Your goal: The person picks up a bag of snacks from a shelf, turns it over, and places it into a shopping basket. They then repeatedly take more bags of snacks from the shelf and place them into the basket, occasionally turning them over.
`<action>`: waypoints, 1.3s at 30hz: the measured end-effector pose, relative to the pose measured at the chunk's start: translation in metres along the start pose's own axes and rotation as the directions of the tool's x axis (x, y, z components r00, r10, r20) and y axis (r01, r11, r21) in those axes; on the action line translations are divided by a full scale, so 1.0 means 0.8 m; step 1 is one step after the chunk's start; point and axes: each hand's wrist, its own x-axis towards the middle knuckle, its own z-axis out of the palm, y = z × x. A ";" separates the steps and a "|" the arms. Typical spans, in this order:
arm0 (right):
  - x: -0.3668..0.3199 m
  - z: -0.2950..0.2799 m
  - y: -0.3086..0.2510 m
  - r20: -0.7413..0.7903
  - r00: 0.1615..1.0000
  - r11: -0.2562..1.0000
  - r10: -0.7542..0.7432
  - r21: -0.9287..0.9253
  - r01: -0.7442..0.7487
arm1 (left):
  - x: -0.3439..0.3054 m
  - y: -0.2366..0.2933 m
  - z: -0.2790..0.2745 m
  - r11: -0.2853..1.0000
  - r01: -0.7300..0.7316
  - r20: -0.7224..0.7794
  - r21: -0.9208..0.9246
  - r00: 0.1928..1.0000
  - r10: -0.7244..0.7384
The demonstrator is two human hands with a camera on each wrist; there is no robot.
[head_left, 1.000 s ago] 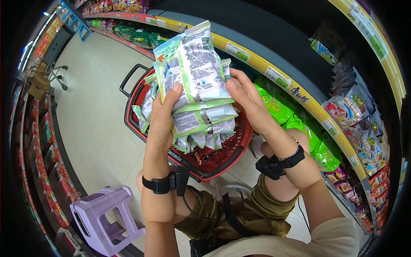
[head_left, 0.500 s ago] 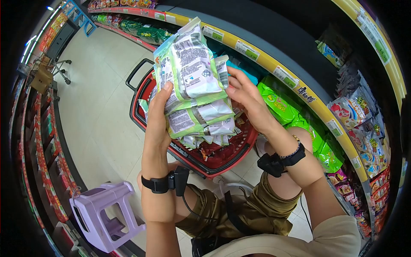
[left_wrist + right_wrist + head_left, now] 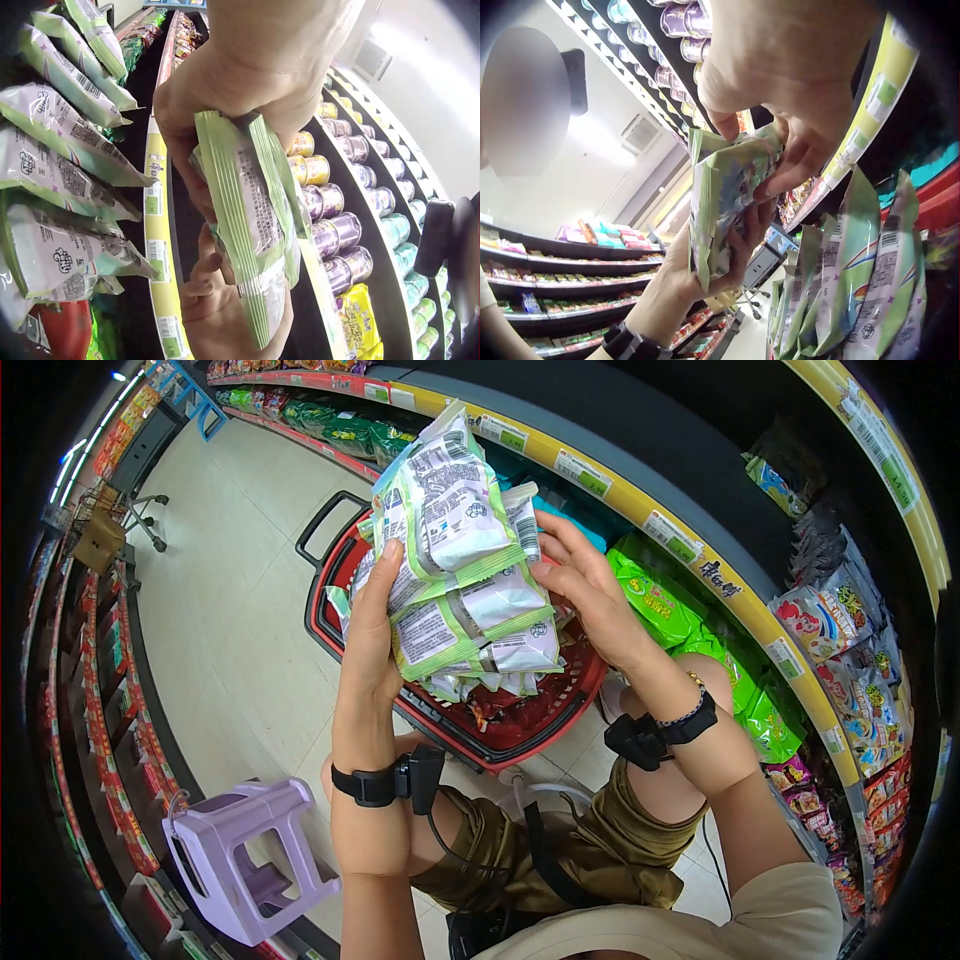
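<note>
Far left: shelving [image 3: 110, 730] with red edge strips, goods on it. Lilac plastic stool [image 3: 240, 850] near left, on the floor. Trolley [image 3: 125, 520] far left with a brown carton [image 3: 98, 544] on it; blue metal frame [image 3: 205, 420] beyond.

Left hand [image 3: 372, 625]: closed round the left side of the held packets [image 3: 455, 520], thumb on the printed upper face, fingers round the side. Packets are white with light green edges, small print and a barcode up; more than one in the grip. They're above the red basket [image 3: 585, 712], between the two hands. Exact count: can't tell.

Basket sits on the floor in front of the person's knees, black handle [image 3: 312, 540] standing out on its far left side. More of the same packets [image 3: 480, 612] in it, overlapping in a row, tilted; dark red packs [image 3: 500, 722] at the near end.

Right hand [image 3: 598, 600]: gripping the held packets at their right edge, thumb on one side, fingers curled on the other.

Right of basket: bright green packs [image 3: 652, 598] on the low shelf, under a yellow price rail [image 3: 590, 478]. Above, dark shelf board [image 3: 640, 445] with a lone green-and-blue packet [image 3: 768, 482] at its right part. Far right: white-and-blue packs [image 3: 850, 695], small red packs [image 3: 888, 805] nearer.
</note>
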 end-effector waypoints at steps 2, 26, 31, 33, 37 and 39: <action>0.000 -0.001 0.000 -0.004 1.000 1.000 -0.002 -0.002 0.002 | 0.000 0.000 0.002 1.000 0.001 -0.008 -0.006 1.000 -0.001; -0.027 0.040 0.062 0.128 0.987 0.321 -0.098 -0.935 0.153 | -0.003 -0.029 -0.068 0.136 -0.303 0.243 0.943 0.910 0.337; -0.025 0.064 0.077 0.170 0.982 0.189 -0.084 -0.965 0.183 | -0.003 -0.044 -0.073 0.198 -0.260 0.172 0.945 0.912 0.372; -0.013 0.071 0.088 0.146 0.984 0.114 -0.101 -0.981 0.157 | 0.015 -0.049 -0.088 0.294 -0.261 0.137 0.920 0.914 0.382; 0.024 0.086 0.108 0.109 0.989 -0.021 -0.096 -0.994 0.107 | 0.048 -0.038 -0.113 0.534 -0.216 0.045 0.818 0.948 0.315; 0.041 0.092 0.114 0.098 0.992 -0.021 -0.080 -0.995 0.096 | 0.065 -0.033 -0.124 0.660 -0.141 -0.014 0.738 0.975 0.224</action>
